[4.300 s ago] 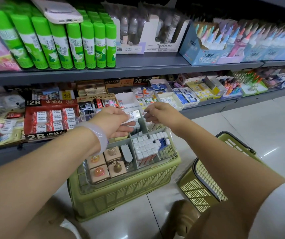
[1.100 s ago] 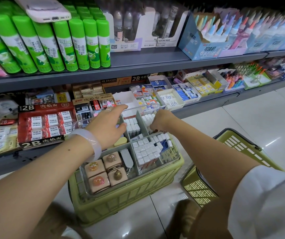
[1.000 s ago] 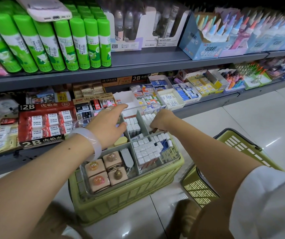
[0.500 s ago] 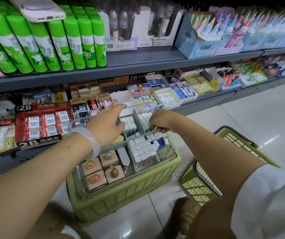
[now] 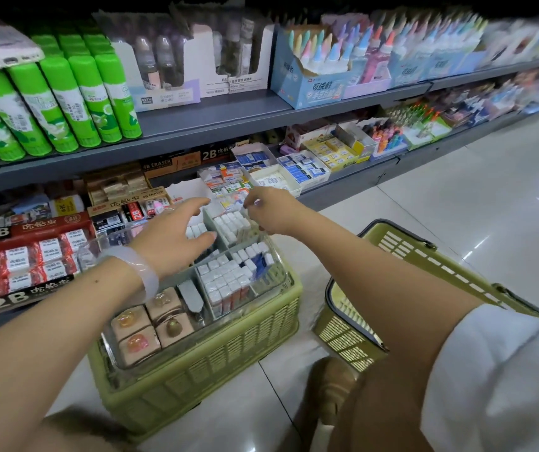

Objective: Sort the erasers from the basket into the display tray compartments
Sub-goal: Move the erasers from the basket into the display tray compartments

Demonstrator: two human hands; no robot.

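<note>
A clear display tray [image 5: 279, 275] with grey dividers rests on an olive green crate [image 5: 212, 363]. Its far right compartment holds upright white erasers [image 5: 230, 223], and more white erasers [image 5: 225, 278] fill the near right one. My left hand [image 5: 170, 236] hovers open over the far left compartment with its fingers spread. At the far right corner of the tray is my right hand [image 5: 271, 210], just above the erasers. Its fingers are curled with thumb and forefinger together, and no eraser shows between them. The olive green basket [image 5: 425, 256] stands on the floor to the right.
Pink boxed items [image 5: 144, 327] and a grey piece [image 5: 191, 296] fill the tray's near left compartments. Behind it, grey shelves [image 5: 216, 115] carry red 2B eraser boxes [image 5: 33, 252], green glue sticks [image 5: 66, 102] and other eraser boxes. My shoe [image 5: 327, 389] rests on the tiled floor.
My right hand has lifted off the far right compartment's erasers and shifted slightly back. My left hand's fingers have spread wider over the far left compartment.
</note>
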